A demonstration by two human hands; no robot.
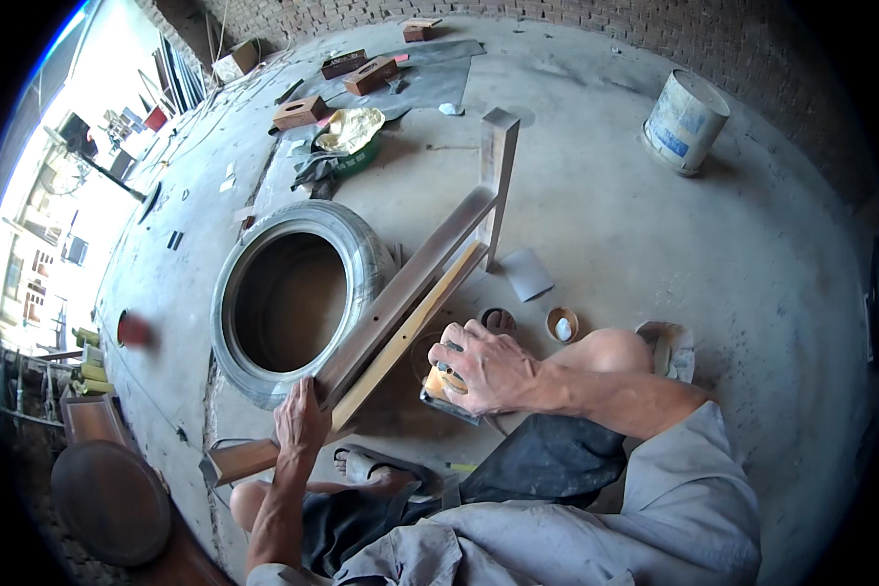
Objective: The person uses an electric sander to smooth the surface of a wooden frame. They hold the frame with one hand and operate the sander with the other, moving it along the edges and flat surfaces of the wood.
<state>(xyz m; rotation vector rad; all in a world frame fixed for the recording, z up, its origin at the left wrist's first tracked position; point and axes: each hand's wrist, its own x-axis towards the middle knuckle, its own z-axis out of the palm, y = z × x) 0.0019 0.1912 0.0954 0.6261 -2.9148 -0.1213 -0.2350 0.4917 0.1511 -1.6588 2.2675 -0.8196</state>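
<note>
A wooden frame (pixel 400 317) slants across the middle, with dark brown rails, a paler lower strip and a squared leg at each end. My left hand (pixel 301 427) closes on its near end, where the rail meets the lower leg. My right hand (pixel 495 371) is wrapped over an orange power sander (pixel 441 382) with a flat pad beneath. The sander is just right of the pale strip, and seems apart from the wood. An old tire (pixel 363 256) lies flat under the frame's left side.
A small brown bowl (pixel 562 324) with something white and a grey sheet (pixel 528 274) lie beyond my right hand. A paint-smeared bucket (pixel 687 122) stands far right. Several wooden boxes (pixel 370 75) and a green basin (pixel 359 158) sit at the back. A round dark wooden panel (pixel 109 503) is near left.
</note>
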